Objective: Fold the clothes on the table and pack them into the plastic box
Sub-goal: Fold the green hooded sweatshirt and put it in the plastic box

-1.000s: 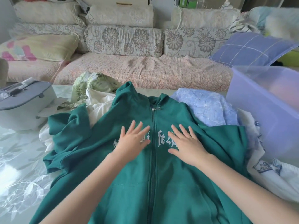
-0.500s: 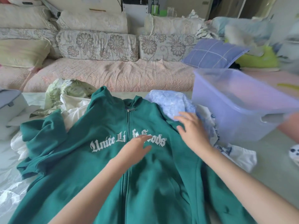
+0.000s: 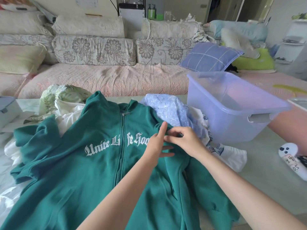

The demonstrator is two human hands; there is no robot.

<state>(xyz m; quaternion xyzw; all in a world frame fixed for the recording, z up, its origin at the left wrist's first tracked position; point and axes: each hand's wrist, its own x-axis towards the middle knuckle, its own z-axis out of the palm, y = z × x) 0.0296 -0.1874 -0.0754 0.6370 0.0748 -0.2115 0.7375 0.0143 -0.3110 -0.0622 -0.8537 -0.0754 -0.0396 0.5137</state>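
Observation:
A green zip hoodie with white lettering lies face up across the table, on top of other clothes. My right hand pinches a fold of green cloth at the hoodie's right shoulder. My left hand lies beside it with straight fingers resting on the chest lettering. A pale blue garment and white clothes lie to the right of the hoodie. The translucent purple plastic box stands at the back right of the table, its inside looking bare.
A leaf-print garment and white cloth are piled at the back left. A grey-lidded case sits at the left edge. A white slipper lies at the right. A sofa with cushions runs behind the table. Another person's arm shows by the box.
Both hands have moved from the middle of the hoodie's chest to its right shoulder. My right hand has taken a pinch of the cloth. The view has swung right.

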